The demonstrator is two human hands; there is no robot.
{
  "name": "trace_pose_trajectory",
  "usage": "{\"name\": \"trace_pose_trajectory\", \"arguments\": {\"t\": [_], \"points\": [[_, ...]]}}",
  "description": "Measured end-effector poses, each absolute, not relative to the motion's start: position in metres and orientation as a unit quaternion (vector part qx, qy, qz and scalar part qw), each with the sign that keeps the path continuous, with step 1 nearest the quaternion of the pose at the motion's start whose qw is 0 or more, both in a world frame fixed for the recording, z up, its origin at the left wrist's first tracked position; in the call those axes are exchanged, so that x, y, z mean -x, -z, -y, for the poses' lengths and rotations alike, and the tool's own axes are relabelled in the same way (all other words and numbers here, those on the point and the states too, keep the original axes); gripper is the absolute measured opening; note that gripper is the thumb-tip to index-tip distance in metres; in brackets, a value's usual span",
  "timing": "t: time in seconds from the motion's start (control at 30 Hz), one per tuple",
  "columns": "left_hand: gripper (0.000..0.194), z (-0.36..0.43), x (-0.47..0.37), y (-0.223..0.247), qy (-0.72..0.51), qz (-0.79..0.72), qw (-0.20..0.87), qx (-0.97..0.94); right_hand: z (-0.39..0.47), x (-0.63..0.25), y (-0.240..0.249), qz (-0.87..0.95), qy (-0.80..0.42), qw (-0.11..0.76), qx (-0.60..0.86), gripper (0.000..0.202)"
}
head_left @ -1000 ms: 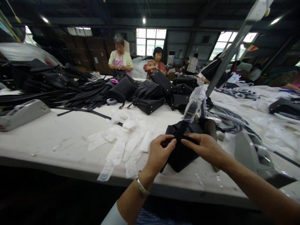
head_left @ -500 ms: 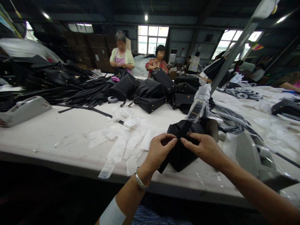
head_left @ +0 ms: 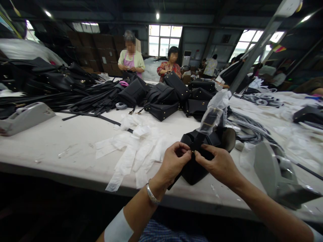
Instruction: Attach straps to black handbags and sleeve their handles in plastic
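Observation:
A black bag (head_left: 194,171) stands on the white table near its front edge, right of centre. A black strap (head_left: 199,140) runs across its near side, its upper part inside a clear plastic wrap (head_left: 213,116). My left hand (head_left: 175,159) pinches the strap from the left, thumb and forefinger together. From the right, my right hand (head_left: 218,161) grips the strap's other edge between thumb and fingers. A small gold stud (head_left: 193,152) shows between the two thumbs. The strap's lower end hangs below my left hand.
White plastic strips (head_left: 146,144) lie left of my hands. Tape dispensers stand at the far left (head_left: 32,117) and right (head_left: 275,171). Black bags (head_left: 161,101) and straps (head_left: 103,97) are heaped behind. Two people work across the table. A metal pole (head_left: 254,50) slants up at right.
The gold stud between my thumbs now shows. My fingers have shifted slightly on the strap, and the plastic-wrapped part has tilted a little left and down.

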State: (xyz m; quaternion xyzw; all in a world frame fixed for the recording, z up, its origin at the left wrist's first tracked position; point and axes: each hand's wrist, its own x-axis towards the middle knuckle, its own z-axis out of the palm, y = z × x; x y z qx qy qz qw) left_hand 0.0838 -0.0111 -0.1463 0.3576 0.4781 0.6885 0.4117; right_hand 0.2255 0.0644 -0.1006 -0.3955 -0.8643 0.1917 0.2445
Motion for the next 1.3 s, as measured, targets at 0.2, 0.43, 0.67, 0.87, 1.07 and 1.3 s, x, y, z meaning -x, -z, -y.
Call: {"name": "trace_pose_trajectory", "arguments": {"t": [0.2, 0.43, 0.67, 0.87, 1.07, 1.3], "points": [[0.018, 0.015, -0.085, 0.153, -0.681, -0.508, 0.336, -0.406, -0.074, -0.238, 0.100, 0.913, -0.132, 0.218, 0.319, 0.041], [0.027, 0.010, -0.062, 0.116, -0.611, -0.551, 0.225, -0.522, -0.072, -0.268, 0.109, 0.904, -0.104, 0.288, 0.299, 0.030], [0.036, -0.021, -0.068, 0.068, -0.596, -0.505, 0.224, -0.582, -0.071, -0.274, 0.111, 0.892, -0.144, 0.309, 0.299, 0.024], [0.025, -0.024, -0.066, 0.081, -0.539, -0.533, 0.244, -0.605, -0.073, -0.275, 0.109, 0.870, -0.179, 0.342, 0.307, 0.019], [0.036, -0.001, -0.043, 0.107, -0.548, -0.580, 0.177, -0.576, -0.055, -0.282, 0.119, 0.820, -0.129, 0.472, 0.297, 0.026], [0.019, 0.054, -0.004, 0.163, -0.383, -0.755, 0.075, -0.526, -0.005, -0.265, 0.168, 0.776, -0.424, 0.320, 0.339, 0.036]]}}
